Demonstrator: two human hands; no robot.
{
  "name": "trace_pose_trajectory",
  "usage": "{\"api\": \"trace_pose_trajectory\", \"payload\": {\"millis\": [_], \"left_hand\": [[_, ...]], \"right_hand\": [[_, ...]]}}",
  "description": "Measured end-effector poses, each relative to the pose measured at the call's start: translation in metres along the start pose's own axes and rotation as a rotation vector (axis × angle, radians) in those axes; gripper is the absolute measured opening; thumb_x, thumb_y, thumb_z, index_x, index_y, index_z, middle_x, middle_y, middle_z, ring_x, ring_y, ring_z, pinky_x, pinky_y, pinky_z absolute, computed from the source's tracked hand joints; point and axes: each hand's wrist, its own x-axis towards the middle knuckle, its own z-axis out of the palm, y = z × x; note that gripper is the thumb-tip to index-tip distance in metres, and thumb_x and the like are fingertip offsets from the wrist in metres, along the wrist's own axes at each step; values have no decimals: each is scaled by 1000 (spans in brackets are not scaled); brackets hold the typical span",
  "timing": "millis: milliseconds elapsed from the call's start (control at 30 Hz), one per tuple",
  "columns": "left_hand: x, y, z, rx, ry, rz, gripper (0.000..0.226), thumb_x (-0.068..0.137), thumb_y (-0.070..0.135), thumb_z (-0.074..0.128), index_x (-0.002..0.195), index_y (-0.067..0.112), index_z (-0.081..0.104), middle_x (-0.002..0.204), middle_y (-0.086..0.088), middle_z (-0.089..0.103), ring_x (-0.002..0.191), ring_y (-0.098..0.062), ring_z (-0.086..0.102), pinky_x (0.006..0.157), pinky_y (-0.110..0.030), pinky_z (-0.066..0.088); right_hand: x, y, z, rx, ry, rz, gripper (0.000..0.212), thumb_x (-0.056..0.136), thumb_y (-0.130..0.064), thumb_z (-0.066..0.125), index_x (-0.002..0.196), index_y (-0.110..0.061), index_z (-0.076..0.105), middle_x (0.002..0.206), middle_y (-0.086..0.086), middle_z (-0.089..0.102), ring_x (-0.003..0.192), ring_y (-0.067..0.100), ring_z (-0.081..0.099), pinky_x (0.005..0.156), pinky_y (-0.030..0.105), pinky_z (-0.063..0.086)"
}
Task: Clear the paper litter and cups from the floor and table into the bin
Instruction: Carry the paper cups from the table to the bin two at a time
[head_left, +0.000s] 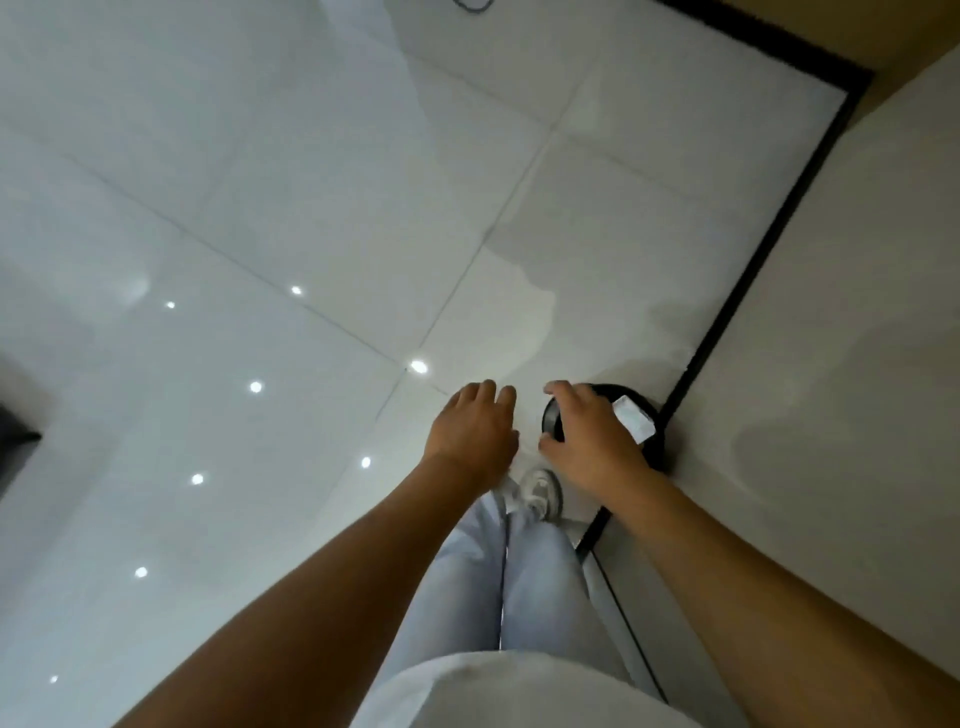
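Hovering spread and empty, both hands (530, 436) flank the bin (652, 415); its white paper (634, 418), at three o'clock, looks light, crushable—pinch an edge.

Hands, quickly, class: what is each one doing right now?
Left hand: open, fingers relaxed, holding nothing.
Right hand: open above the black bin, holding nothing visible.
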Motion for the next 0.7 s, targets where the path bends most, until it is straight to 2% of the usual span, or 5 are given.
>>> {"api": "trace_pose_trajectory", "payload": {"millis": [200,367,500,700], "left_hand": [[-127,-77,-18,-141,134,-303,50,97,35,45,140,12,34,142,-9,41,131,-26,38,108,-33,32],[-232,-152,-7,-255,227,-524,43,97,35,41,133,11,41,131,-9,49,121,-26,45,103,-33,34],[-325,-225,24,-357,293,-677,42,98,35,39,132,11,43,128,-8,51,118,-25,47,101,-33,35],[-476,-329,93,-478,300,-918,40,98,35,39,131,12,44,129,-7,51,118,-25,47,104,-33,33]], "right_hand": [[-51,-130,5,-327,-75,-315,58,93,-28,56,144,-25,29,145,4,36,125,24,42,94,32,45],[-92,-243,50,-561,-149,-512,56,93,-22,51,145,-22,30,145,5,36,125,26,39,98,35,41],[-128,-338,129,-735,-211,-691,57,94,-17,50,147,-22,29,147,4,35,128,26,39,100,34,41],[-188,-464,268,-949,-295,-880,55,92,-18,50,144,-21,32,142,6,39,124,27,42,98,36,43]]}}
